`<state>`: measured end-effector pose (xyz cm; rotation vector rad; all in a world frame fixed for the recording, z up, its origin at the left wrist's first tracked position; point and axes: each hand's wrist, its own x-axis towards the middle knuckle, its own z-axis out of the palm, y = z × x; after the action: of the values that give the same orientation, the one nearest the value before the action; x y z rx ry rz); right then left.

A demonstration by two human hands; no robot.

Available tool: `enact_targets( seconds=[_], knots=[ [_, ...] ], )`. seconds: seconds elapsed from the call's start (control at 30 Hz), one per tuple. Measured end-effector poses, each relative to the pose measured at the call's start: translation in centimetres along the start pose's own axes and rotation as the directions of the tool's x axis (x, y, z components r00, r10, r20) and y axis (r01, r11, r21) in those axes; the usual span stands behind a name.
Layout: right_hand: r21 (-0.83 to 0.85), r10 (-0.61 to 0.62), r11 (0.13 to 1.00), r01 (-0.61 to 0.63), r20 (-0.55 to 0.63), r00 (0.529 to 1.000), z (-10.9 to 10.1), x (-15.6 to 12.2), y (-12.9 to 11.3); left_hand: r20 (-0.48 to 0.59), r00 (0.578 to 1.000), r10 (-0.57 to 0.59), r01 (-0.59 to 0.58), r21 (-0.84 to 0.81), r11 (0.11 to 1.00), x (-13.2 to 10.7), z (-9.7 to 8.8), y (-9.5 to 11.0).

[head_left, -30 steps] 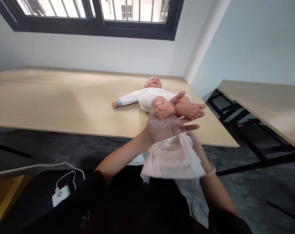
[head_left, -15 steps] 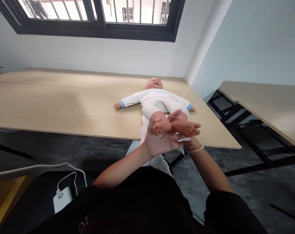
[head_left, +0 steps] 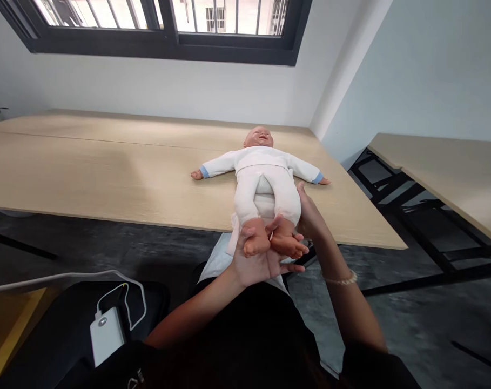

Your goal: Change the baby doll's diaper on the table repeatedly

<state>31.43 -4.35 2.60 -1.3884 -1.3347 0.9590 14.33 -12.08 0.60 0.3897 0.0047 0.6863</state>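
A baby doll [head_left: 259, 159] in a white outfit with blue cuffs lies on its back, its head toward the wall. Both of its bare feet rest over the table's front edge in my left hand [head_left: 251, 270], whose palm faces up; the fingers pass between and under the ankles. My right hand [head_left: 308, 216] is against the outer side of the doll's leg at the right. Its thumb points up, while the other fingers are hidden behind the leg. Pale cloth [head_left: 234, 237] hangs over the table edge under the doll's legs.
The doll lies on a light wooden table [head_left: 107, 183] against the wall below a barred window [head_left: 233, 46]. A second table [head_left: 451, 167] stands at the right. At lower left, a white power bank [head_left: 107, 335] with a cable rests on a black seat [head_left: 59, 324].
The doll's legs have come down toward me, with my left hand still around the ankles. My right hand has moved from beneath the feet to the right side of the leg.
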Motion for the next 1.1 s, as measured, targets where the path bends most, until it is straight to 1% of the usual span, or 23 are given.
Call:
enact_targets(
  seconds=[0.07, 0.1, 0.13, 0.2, 0.27, 0.33, 0.4, 0.47, 0.57, 0.63, 0.7, 0.8, 0.87, 0.93, 1.0, 1.1],
  knots=[
    [-0.007, 0.003, 1.0, -0.004, -0.018, 1.0, -1.8, -1.0, -0.8, -0.007, 1.0, -0.016, 0.016, 0.001, 1.0, 0.0, -0.2, -0.1],
    [-0.022, 0.005, 1.0, -0.005, -0.03, 1.0, -2.3, -1.6, -1.1, -0.008, 1.0, -0.023, 0.023, 0.001, 1.0, 0.0, -0.3, -0.2],
    [-0.038, 0.003, 0.999, -0.004, -0.044, 0.999, -2.6, -2.5, -1.3, -0.008, 1.0, -0.028, 0.028, -0.001, 1.0, 0.0, -0.4, -0.2],
    [-0.031, 0.022, 0.999, -0.023, -0.03, 0.999, -2.5, -4.3, -1.6, -0.008, 1.0, -0.026, 0.026, -0.015, 1.0, 0.1, -0.5, -0.4],
    [0.026, 0.067, 0.997, -0.068, 0.03, 0.997, -2.0, -6.1, -1.9, -0.022, 1.0, -0.017, 0.016, -0.043, 0.999, 0.0, -0.6, -0.4],
    [0.089, 0.111, 0.988, -0.123, 0.131, 0.985, -1.7, -7.4, -2.2, -0.048, 0.999, -0.018, 0.015, -0.068, 0.998, -0.1, -0.4, -0.4],
    [0.137, 0.132, 0.977, -0.163, 0.213, 0.968, -1.8, -7.9, -2.4, -0.072, 0.997, -0.027, 0.021, -0.078, 0.997, -0.3, 0.0, -0.2],
    [0.174, 0.15, 0.965, -0.196, 0.245, 0.958, -2.5, -7.8, -2.5, -0.092, 0.995, -0.029, 0.022, -0.07, 0.997, -0.6, 0.6, 0.2],
    [0.244, 0.196, 0.937, -0.25, 0.224, 0.955, -3.9, -7.3, -2.3, -0.114, 0.993, -0.016, 0.012, -0.036, 0.999, -1.7, 1.5, 1.5],
    [0.317, 0.217, 0.908, -0.275, 0.206, 0.954, -4.9, -7.3, -1.8, -0.131, 0.991, -0.003, 0.002, -0.005, 1.0, -2.6, 1.8, 2.6],
    [0.392, 0.24, 0.869, -0.302, 0.199, 0.95, -5.6, -7.7, -1.3, -0.163, 0.987, 0.014, -0.01, 0.024, 1.0, -3.8, 1.7, 3.8],
    [0.416, 0.278, 0.842, -0.343, 0.21, 0.937, -6.4, -8.7, -0.6, -0.234, 0.972, 0.02, -0.002, 0.08, 0.997, -5.6, 1.0, 5.2],
    [0.397, 0.263, 0.863, -0.313, 0.174, 0.949, -6.9, -9.4, -0.3, -0.277, 0.961, 0.017, 0.02, 0.129, 0.991, -6.6, 0.4, 5.9],
    [0.369, 0.224, 0.894, -0.252, 0.118, 0.968, -7.2, -9.8, -0.4, -0.316, 0.948, 0.029, 0.029, 0.178, 0.984, -7.5, 0.0, 6.2],
    [0.313, 0.195, 0.926, -0.209, 0.077, 0.978, -7.4, -9.9, -0.6, -0.35, 0.934, 0.076, 0.009, 0.235, 0.972, -8.1, -0.4, 6.5],
    [0.186, 0.171, 0.968, -0.171, 0.015, 0.985, -7.5, -9.9, -0.8, -0.381, 0.908, 0.174, -0.034, 0.348, 0.937, -8.8, -0.9, 6.7]
  ],
)
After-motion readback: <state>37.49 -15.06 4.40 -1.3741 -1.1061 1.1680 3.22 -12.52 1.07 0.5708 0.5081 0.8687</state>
